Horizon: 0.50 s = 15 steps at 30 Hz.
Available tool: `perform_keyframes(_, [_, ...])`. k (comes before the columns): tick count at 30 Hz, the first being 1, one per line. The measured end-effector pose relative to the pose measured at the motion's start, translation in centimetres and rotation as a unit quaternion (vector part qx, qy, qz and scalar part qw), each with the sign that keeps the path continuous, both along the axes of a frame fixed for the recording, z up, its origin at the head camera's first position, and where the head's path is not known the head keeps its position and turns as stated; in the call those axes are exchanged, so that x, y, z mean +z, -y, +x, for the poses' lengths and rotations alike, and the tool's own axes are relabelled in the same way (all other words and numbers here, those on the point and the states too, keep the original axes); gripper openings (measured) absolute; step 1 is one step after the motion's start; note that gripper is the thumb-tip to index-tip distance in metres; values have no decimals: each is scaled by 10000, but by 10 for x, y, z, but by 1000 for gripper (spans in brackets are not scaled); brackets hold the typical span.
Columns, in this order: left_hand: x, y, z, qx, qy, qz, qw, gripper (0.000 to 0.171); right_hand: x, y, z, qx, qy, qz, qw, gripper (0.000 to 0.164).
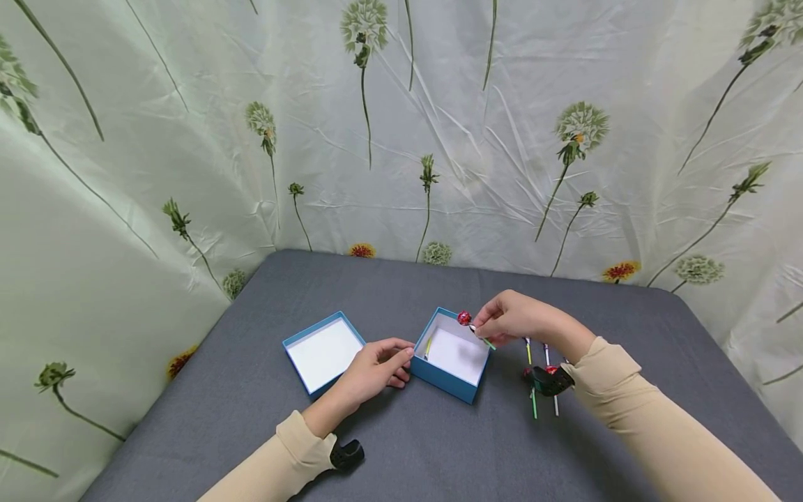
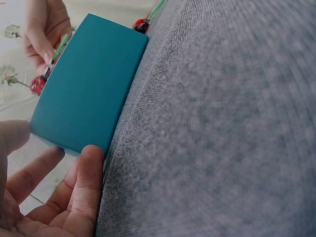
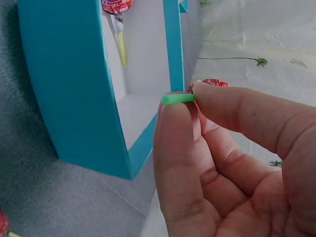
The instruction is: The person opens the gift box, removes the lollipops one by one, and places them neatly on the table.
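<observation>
My right hand [image 1: 509, 317] pinches a lollipop [image 1: 464, 318] with a red wrapper by its green stick [image 3: 177, 98], between thumb and fingertips. It is over the right-hand rim of the blue box [image 1: 447, 377], with the red head toward the inside. In the box, against its left wall, lies another red-wrapped lollipop [image 3: 117, 6] on a yellow stick. My left hand [image 1: 375, 366] touches the outside of the box's left corner; in the left wrist view its fingertips [image 2: 92, 157] rest against the blue walls.
The box lid [image 1: 323, 354], white inside with a blue rim, lies left of the box. Several lollipops [image 1: 534, 404] lie on the grey cloth right of the box, partly hidden under the right wrist. A flowered curtain [image 1: 389, 139] hangs behind the table.
</observation>
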<state>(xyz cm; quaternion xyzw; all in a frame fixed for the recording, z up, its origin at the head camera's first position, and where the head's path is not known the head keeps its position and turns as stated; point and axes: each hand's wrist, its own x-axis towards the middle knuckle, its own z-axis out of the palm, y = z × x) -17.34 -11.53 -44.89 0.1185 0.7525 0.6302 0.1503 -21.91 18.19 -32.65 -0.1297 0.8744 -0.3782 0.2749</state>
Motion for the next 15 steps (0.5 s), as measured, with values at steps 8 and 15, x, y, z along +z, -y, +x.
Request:
perform_keyframes(8, [-1,0,0,5,-25,-26,10000,38,1,-23,13,-217,-67,-173,9996,27])
perform_keyframes(15, [-1,0,0,17,-40,-61,10000,38,-3,-42,24,-440,-69,-358,9984,28])
